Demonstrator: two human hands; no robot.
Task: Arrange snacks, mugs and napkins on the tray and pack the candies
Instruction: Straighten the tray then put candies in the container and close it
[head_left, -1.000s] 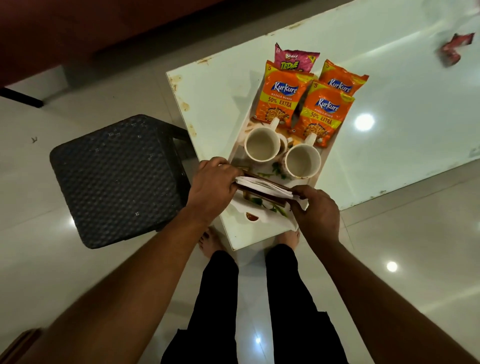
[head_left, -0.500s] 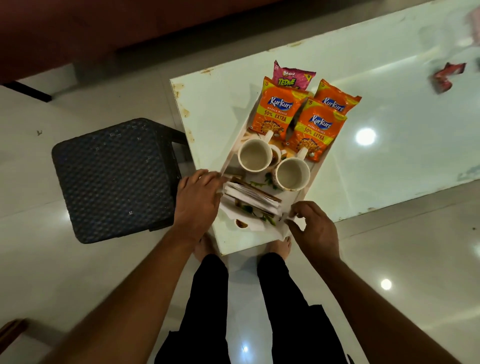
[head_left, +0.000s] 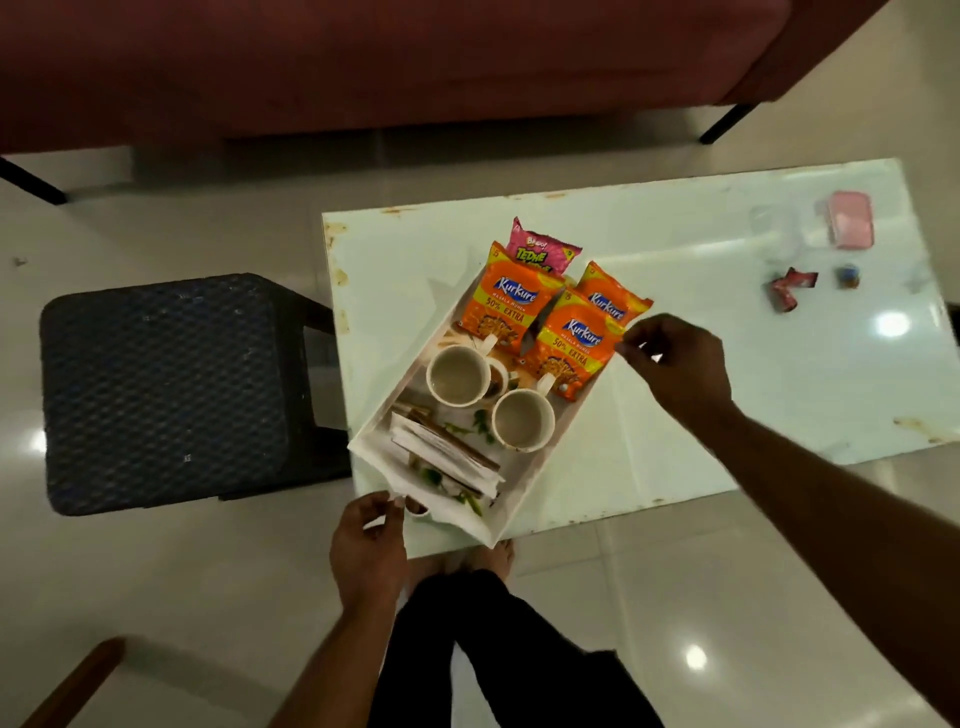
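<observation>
White tray (head_left: 519, 506) sits skewed on the near left corner of the pale glossy desk (head_left: 727, 405). At the tray's far end are three orange Kurkure packets (head_left: 511, 306), overlapping, with a pink Tedhe packet (head_left: 540, 249) tucked behind them and sticking out past the tray's far rim. At mid-tray are two cream mugs (head_left: 458, 375), upright and side by side, almost touching, the right one nearer the camera, handles pointing toward the packets. At the near end a stack of folded napkins (head_left: 447, 457) lies across the tray. Left hand (head_left: 369, 551) is at the tray's near end, its fingers (head_left: 387, 506) curled, thumb and forefinger pinching the rim there. Right hand (head_left: 675, 364) is at the tray's far right corner, beside the front packet. Its fingers (head_left: 631, 340) are curled with the tips close together, but I cannot tell whether they grip the rim or the packet, or only touch. A red-wrapped candy (head_left: 789, 291) and a small round candy (head_left: 848, 275) lie loose on the far right of the desk, well apart from the tray. A pink-lidded box (head_left: 850, 227) sits just beyond them, blurred. A dark woven stool (head_left: 166, 389) stands left of the desk, and a red sofa (head_left: 363, 62) runs behind.
</observation>
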